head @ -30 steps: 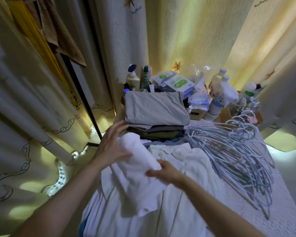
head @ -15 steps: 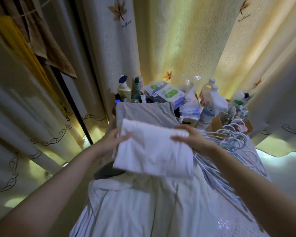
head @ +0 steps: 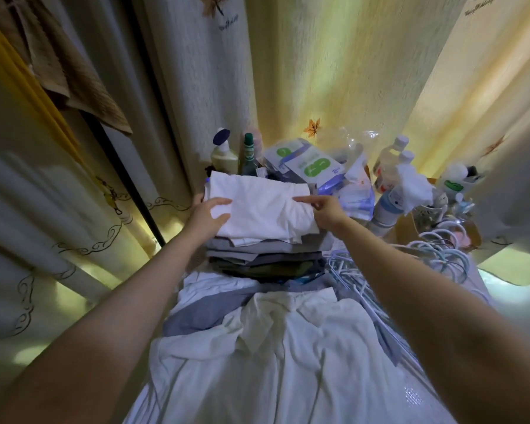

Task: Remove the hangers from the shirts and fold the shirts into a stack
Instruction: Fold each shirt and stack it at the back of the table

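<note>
A folded white shirt (head: 263, 209) lies on top of the stack of folded grey and dark shirts (head: 266, 258) at the far end of the surface. My left hand (head: 210, 217) rests flat on the shirt's left edge, fingers straight. At the right edge, my right hand (head: 326, 209) has its index finger stretched over the cloth and the other fingers curled, as if pinching it; the thumb is hidden. Nearer me lies a heap of unfolded white and blue-grey shirts (head: 288, 347). A pile of pale blue hangers (head: 435, 255) sits to the right of the stack.
Behind the stack stand bottles (head: 224, 157), boxes (head: 306, 166) and spray bottles (head: 392, 197), crowded together. Curtains (head: 334, 71) close in on every side. A dark pole (head: 129, 175) runs down the left. Cloths hang at the upper left (head: 74, 71).
Both hands carried the folded white shirt forward from above the heap and set it on top of the stack, covering the grey shirt. The left hand now lies flat on it.
</note>
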